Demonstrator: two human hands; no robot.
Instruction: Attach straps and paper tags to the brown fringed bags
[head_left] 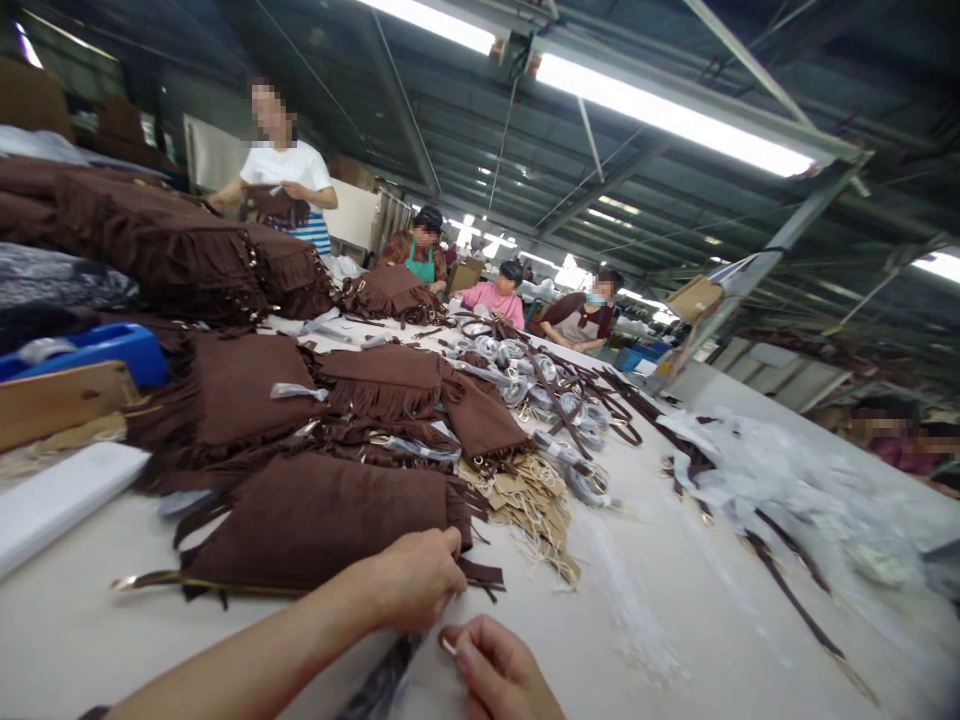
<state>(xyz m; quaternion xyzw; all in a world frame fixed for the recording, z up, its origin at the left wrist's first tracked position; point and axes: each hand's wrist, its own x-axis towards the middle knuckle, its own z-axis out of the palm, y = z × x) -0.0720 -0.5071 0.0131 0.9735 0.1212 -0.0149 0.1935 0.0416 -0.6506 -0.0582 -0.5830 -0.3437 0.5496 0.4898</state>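
On our table [67,640] lies a fringed brown bag [330,520]; nearer us is a dark strap [381,682] in clear plastic [421,645]. Our left hand [424,582] has its fingers pinching that plastic; our right hand [504,672] grips a metal-trimmed brown end [448,641].

Factory workshop — beamed roof [469,125], strip lights [667,113], workers [289,170] around a table [90,640], heaped brown fringed bags [330,520]

Bags [322,515] left, tags [536,497] between, seemingly plastic [810,500] right
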